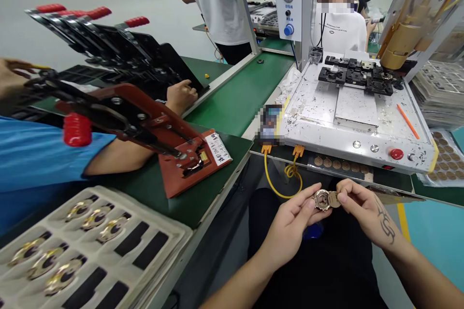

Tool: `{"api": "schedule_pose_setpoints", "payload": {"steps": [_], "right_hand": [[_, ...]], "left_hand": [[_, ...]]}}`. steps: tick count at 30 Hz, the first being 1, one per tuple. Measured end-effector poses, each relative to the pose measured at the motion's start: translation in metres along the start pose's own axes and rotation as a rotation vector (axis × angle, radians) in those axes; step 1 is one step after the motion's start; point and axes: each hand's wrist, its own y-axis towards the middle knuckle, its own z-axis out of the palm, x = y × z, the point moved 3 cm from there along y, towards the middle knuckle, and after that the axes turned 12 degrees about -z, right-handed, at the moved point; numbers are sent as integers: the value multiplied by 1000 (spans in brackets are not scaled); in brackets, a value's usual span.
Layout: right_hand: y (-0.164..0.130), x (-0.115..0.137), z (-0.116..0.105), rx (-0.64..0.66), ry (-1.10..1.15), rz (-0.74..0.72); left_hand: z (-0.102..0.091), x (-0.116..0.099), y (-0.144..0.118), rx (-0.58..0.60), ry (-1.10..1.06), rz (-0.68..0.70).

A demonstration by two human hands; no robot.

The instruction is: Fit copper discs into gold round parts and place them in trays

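Note:
Over my lap, my left hand (295,219) grips a round gold-coloured watch case (321,200) between thumb and fingers, its open face turned up toward me. A small brownish disc (333,199), like the round pieces on the sheets nearby, is pinched by my right hand (360,207). The disc lies right beside the case and seems to touch or overlap its edge. On the bench to the left, a pale tray (145,203) carries several gold watch cases (112,227) in moulded slots, some slots showing only black inserts.
A white machine (315,135) with black fixtures (357,75) and a gold dispensing head (402,43) stands ahead. An orange stick (408,120) lies on its bed. A red-brown clamp press (195,164) sits left, beside a co-worker's blue sleeve (47,154). Disc sheets (444,157) lie right.

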Motion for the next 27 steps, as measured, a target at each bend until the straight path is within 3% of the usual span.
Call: {"api": "schedule_pose_setpoints", "payload": {"steps": [2,8,27], "right_hand": [[2,7,4,4,-60,-67],[2,8,16,58,-61,-85],[-3,7,18,25,-153,-102]], "left_hand": [[2,0,-2,0,12,3],[6,1,-5,9,29,23],[10,4,-10,-17,200,92]]}}
